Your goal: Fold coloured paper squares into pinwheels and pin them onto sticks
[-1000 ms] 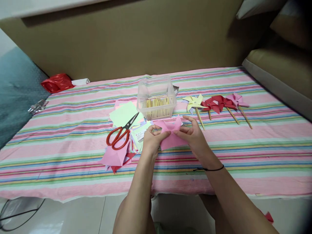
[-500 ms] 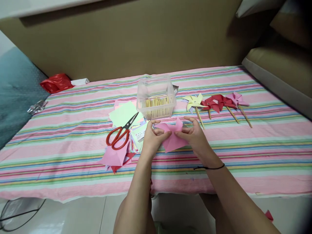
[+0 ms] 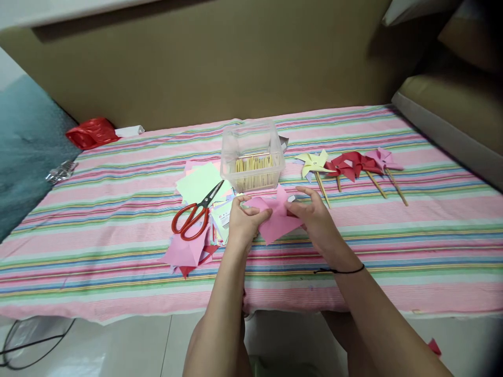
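Observation:
Between my two hands is a pink paper square [image 3: 276,225] with its corners partly bent inward, held just above the striped cloth. My left hand [image 3: 247,219] pinches its left side, thumb on top near the middle. On the right side, my right hand [image 3: 310,212] pinches the paper between thumb and fingers, with the index finger raised. A small white piece [image 3: 291,199] shows by the right thumb; I cannot tell what it is. Left of my hands, red-handled scissors [image 3: 195,216] lie over paper sheets. Just behind the paper stands a clear plastic box [image 3: 252,180] holding several short wooden sticks.
Finished pinwheels on sticks lie at the right: a yellow one [image 3: 314,163], red ones [image 3: 356,165] and a pink one [image 3: 383,158]. Light green sheets [image 3: 199,183] and pink cut paper [image 3: 184,253] lie at the left. A red plastic bag [image 3: 92,134] sits at the back left.
My right thumb has drawn back a little from the middle of the pink paper, and the small white piece now shows beside it. The left hand has shifted slightly left.

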`<action>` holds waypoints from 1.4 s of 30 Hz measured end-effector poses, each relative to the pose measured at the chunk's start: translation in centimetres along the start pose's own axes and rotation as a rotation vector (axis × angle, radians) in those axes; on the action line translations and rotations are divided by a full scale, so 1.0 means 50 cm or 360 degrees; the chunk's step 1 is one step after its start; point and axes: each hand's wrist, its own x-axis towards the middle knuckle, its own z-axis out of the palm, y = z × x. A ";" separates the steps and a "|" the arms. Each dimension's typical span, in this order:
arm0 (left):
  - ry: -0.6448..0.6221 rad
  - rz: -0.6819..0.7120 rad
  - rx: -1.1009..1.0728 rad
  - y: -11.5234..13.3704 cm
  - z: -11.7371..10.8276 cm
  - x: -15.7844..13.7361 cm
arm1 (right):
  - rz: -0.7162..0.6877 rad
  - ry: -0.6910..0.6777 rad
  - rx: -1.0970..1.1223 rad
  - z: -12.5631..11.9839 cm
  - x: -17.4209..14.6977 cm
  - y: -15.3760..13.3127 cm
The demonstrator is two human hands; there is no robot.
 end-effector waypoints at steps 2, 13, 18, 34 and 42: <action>0.0093 0.0019 -0.0140 -0.002 -0.002 0.005 | -0.0065 0.0018 0.0057 -0.003 0.000 -0.002; 0.0379 0.0125 -0.0679 -0.006 0.000 0.018 | -0.0644 -0.0508 -0.0269 0.009 -0.009 0.021; 0.0341 0.0135 -0.0681 -0.005 0.013 0.005 | -0.0562 -0.0320 -0.0289 0.023 -0.012 0.021; 0.0394 0.0209 -0.0561 -0.032 0.058 -0.019 | -0.0484 0.0252 0.0010 0.048 -0.015 0.032; 0.0335 0.0184 -0.0677 -0.032 0.069 -0.027 | -0.0518 0.0365 -0.0025 0.049 -0.014 0.029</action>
